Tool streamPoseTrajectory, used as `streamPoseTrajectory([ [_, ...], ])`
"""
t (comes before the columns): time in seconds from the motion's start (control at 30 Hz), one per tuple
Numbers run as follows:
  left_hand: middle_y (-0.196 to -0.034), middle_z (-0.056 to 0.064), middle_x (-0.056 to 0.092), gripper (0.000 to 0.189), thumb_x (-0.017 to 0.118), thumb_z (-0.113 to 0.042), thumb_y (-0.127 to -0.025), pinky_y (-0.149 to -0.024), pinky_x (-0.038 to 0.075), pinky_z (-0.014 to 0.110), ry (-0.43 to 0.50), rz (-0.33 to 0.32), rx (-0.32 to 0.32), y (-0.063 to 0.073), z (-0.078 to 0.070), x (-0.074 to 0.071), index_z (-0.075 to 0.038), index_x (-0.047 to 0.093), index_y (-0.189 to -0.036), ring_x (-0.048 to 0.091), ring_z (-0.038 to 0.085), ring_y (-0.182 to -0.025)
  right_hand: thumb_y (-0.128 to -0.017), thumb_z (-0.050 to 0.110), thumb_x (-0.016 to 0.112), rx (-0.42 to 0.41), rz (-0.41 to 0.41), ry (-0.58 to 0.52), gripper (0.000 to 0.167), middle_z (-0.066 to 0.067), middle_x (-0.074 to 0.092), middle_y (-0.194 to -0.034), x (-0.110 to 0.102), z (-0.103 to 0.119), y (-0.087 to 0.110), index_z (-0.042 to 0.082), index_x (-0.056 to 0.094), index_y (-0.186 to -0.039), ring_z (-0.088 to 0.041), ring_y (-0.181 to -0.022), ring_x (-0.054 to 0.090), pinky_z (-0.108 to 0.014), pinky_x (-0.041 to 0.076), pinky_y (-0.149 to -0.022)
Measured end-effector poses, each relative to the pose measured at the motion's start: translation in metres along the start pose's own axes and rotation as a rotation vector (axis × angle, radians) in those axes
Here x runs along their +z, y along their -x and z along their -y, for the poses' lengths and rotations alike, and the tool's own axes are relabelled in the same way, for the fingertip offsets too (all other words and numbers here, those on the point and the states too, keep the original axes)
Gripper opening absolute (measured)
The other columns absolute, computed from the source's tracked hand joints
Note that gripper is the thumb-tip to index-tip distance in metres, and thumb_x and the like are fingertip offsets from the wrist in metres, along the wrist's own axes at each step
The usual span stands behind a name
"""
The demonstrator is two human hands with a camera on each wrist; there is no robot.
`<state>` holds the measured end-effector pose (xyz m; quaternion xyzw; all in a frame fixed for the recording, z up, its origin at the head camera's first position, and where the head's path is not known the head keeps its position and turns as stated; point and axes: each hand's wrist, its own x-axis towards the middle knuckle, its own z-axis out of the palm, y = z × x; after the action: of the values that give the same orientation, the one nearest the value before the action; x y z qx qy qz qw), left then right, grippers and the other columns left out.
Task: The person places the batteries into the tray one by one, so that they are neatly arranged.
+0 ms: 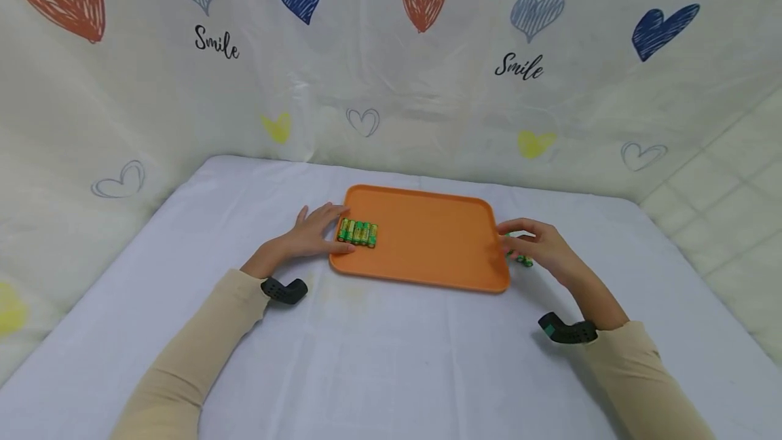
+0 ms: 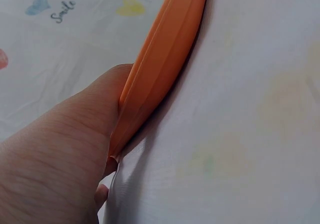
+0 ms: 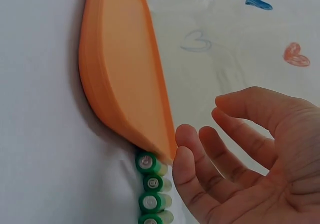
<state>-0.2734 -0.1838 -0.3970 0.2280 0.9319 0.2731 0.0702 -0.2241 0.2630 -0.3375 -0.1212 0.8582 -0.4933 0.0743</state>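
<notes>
My left hand (image 1: 313, 231) spans the left side of an orange tray (image 1: 427, 240), its thumb reaching over the rim and the other fingers towards the far left corner. Between thumb and fingers, inside the tray, a row of several green batteries (image 1: 358, 232) lies side by side. In the left wrist view, the thumb side of that hand meets the outer wall of the tray (image 2: 160, 68). My right hand (image 1: 540, 246) hovers at the tray's right edge with bent, spread fingers and holds nothing. Beneath it, more green batteries (image 3: 150, 202) lie in a row on the cloth, partly hidden in the head view.
A white cloth (image 1: 391, 358) covers the table. Behind it hangs a pale sheet (image 1: 366, 66) printed with hearts and the word "Smile". Each wrist wears a black band (image 1: 568, 331).
</notes>
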Motion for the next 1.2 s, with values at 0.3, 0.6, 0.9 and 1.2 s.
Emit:
streamPoseTrajectory([
  [0.3, -0.158, 0.013, 0.025, 0.092, 0.07, -0.054, -0.084, -0.113, -0.013, 0.06, 0.007, -0.001, 0.004, 0.0, 0.001, 0.0, -0.013, 0.027, -0.155, 0.01, 0.033, -0.149, -0.097, 0.028, 0.062, 0.066, -0.036, 0.091, 0.049, -0.011, 0.059, -0.124, -0.016, -0.011, 0.011, -0.004, 0.053, -0.132, -0.008, -0.088, 0.063, -0.024, 0.053, -0.079],
  [0.6, -0.158, 0.011, 0.026, 0.092, 0.07, -0.054, -0.084, -0.113, -0.012, 0.06, 0.015, -0.003, 0.006, 0.002, 0.003, 0.002, -0.014, 0.027, -0.155, 0.012, 0.031, -0.149, -0.097, 0.025, 0.063, 0.074, -0.052, 0.054, 0.052, 0.002, 0.061, -0.119, -0.03, -0.028, 0.013, -0.009, 0.049, -0.133, -0.008, -0.086, 0.065, -0.024, 0.054, -0.077],
  [0.9, -0.158, 0.011, 0.025, 0.092, 0.07, -0.053, -0.084, -0.113, -0.013, 0.059, 0.024, -0.003, -0.001, 0.002, 0.001, 0.002, -0.014, 0.027, -0.155, 0.01, 0.031, -0.15, -0.093, 0.028, 0.067, 0.131, -0.042, 0.094, 0.057, -0.002, 0.061, -0.118, -0.037, -0.039, 0.014, -0.004, 0.048, -0.136, -0.012, -0.079, 0.064, -0.025, 0.049, -0.072],
  [1.2, -0.158, 0.011, 0.026, 0.092, 0.07, -0.054, -0.084, -0.113, -0.013, 0.06, 0.017, -0.006, 0.0, 0.001, 0.0, 0.001, -0.014, 0.027, -0.155, 0.01, 0.031, -0.149, -0.092, 0.025, 0.069, 0.158, 0.019, 0.131, 0.063, -0.006, 0.062, -0.113, -0.039, -0.055, 0.01, -0.003, 0.045, -0.142, -0.013, -0.078, 0.055, -0.026, 0.045, -0.065],
])
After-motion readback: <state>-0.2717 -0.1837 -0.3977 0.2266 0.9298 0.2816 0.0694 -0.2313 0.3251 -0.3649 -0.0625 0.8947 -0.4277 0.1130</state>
